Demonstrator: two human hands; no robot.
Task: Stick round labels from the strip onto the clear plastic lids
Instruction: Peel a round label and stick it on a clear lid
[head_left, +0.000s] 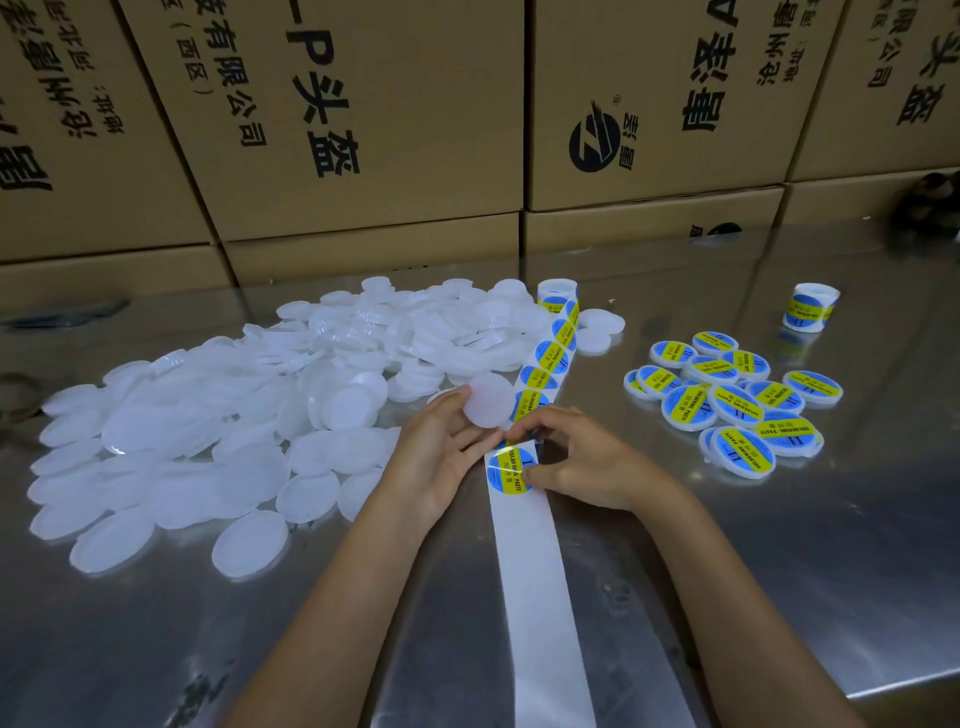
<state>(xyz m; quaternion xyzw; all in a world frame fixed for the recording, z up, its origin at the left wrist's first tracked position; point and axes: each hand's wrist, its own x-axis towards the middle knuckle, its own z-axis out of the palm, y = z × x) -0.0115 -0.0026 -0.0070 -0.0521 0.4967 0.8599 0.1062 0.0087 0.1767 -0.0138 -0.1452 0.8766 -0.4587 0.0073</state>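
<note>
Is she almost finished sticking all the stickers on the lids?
Not nearly. Done: a small cluster of labelled lids on the right. In hand: the left hand holds one bare lid while the right hand peels a label from the strip. Left: a big pile of bare lids, far more than the finished ones.

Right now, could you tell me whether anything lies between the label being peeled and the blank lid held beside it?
Nothing visible does. The left hand holds the round translucent plastic lid just above the blue-and-yellow round label, which the right hand is pinching on the white backing strip.
</note>
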